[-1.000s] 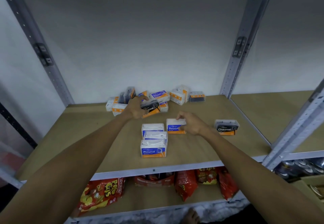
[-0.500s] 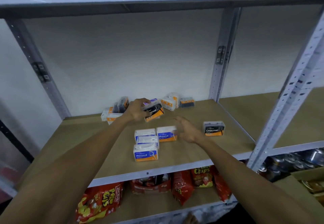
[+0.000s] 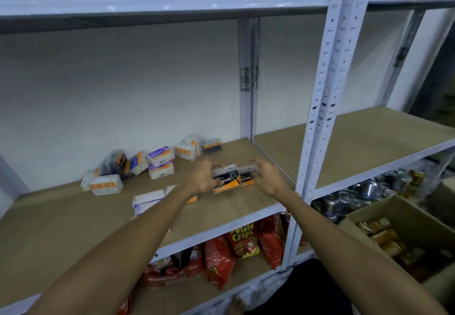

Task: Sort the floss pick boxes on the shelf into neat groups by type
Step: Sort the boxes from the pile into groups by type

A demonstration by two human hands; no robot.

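My left hand (image 3: 202, 178) grips a black-and-orange Charcoal floss pick box (image 3: 227, 179) and holds it right beside a second Charcoal box (image 3: 247, 175) on the wooden shelf (image 3: 61, 218). My right hand (image 3: 269, 175) is at the far side of that second box with fingers curled against it. White-and-blue Round boxes (image 3: 147, 200) lie near the shelf front, partly hidden by my left forearm. A jumbled pile of mixed floss boxes (image 3: 138, 164) sits along the back wall.
A grey upright post (image 3: 320, 107) stands just right of my hands. Red chip bags (image 3: 242, 239) fill the shelf below. Cans (image 3: 364, 191) and a cardboard box (image 3: 403, 231) of jars sit lower right. Another shelf bay (image 3: 364, 139) lies to the right.
My left hand carried the Charcoal box from the back pile rightwards to the lone Charcoal box. My right hand moved right to that box. The view swung to the right.
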